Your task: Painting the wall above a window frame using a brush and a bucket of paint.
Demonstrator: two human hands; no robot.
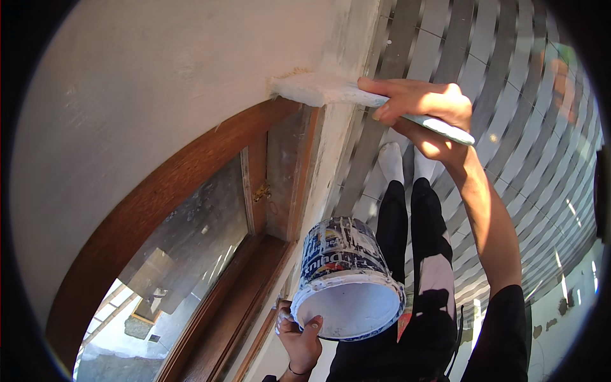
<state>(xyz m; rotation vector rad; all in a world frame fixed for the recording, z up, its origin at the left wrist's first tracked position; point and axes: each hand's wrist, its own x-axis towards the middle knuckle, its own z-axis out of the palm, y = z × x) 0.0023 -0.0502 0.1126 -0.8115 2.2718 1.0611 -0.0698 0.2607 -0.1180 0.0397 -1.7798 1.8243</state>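
My right hand (428, 107) is closed around the handle of a paintbrush (318, 88) smeared with white paint. Its bristles touch the pale wall (172, 70) right at the upper corner of a brown wooden window frame (181, 162). Lower down, my left hand (302, 344) grips the rim of a paint bucket (340, 251), thumb over the edge, fingers partly hidden behind it. The bucket is dark blue and white, streaked with drips, and tilted so its mouth faces me. White paint coats its inside, and how much liquid it holds I cannot tell.
Glass panes (191, 219) and a brass-coloured latch (261, 191) sit within the window frame, close to the bucket. Beneath me is a floor of grey striped tiles (503, 76). My legs and feet in white socks (391, 162) show below the brush.
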